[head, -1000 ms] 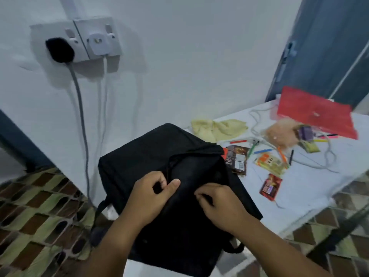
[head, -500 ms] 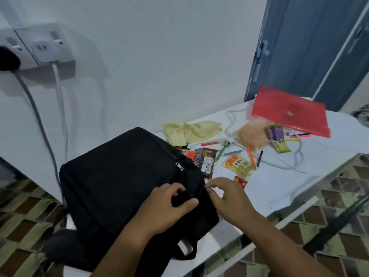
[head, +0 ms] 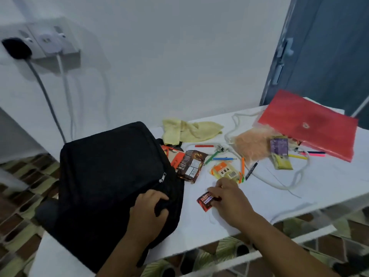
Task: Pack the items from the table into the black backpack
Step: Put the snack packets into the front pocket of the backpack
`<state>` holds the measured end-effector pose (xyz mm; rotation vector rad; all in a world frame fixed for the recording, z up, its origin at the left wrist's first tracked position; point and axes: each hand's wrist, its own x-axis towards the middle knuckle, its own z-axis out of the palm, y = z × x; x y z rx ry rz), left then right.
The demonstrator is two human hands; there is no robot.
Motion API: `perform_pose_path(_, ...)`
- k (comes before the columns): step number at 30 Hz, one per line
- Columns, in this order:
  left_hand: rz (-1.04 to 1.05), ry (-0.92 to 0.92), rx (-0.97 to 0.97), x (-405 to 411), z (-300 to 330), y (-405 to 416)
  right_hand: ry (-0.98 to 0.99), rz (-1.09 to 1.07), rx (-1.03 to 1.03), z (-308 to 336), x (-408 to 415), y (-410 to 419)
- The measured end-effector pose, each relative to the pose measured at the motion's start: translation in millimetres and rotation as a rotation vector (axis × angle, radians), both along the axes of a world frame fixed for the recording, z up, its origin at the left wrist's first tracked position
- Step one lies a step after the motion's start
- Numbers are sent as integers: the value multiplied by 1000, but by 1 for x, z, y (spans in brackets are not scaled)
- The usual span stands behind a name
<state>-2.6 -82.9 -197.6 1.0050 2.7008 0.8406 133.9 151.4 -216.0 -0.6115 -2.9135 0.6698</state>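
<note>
At the near edge of the white table (head: pixel 259 198), the left hand (head: pixel 147 210) grips a fold of the black backpack (head: pixel 111 172), fingers curled into the fabric. The backpack overhangs the table's left near corner; whether it is unzipped cannot be told. Just beside it, the right hand (head: pixel 229 198) pinches a small red candy wrapper (head: pixel 206 200) lying on bare tabletop. Farther on lie a brown snack packet (head: pixel 191 164) touching the backpack, an orange-labelled packet (head: pixel 226 170), scattered pens (head: pixel 223 158), a white cord (head: pixel 287 184), a yellow cloth (head: pixel 189 130) and, near the far edge, a red folder (head: pixel 311 124).
</note>
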Motion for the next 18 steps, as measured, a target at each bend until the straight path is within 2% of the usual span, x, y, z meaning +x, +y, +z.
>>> perform_pose_path(6,-35,-35,61,5,-1,-23,131,-28,-110,1,-15,-10)
perform_pose_path(9,55,-98,185,0,12,-30,116,-19,-100,2,-21,-16)
perform_pose_path(11,171,79,225,-13,17,-40,30,3,-27,0,-26,-18)
perform_pose_path(13,262,249,97,-30,21,-54,-30,-27,-24,-1,-32,-17)
perform_pose_path(16,338,218,-176,-55,29,-73,-57,-88,-21,4,-42,-20)
perform_pose_path(18,274,211,-154,-69,31,-84,38,-154,-36,8,-48,-24)
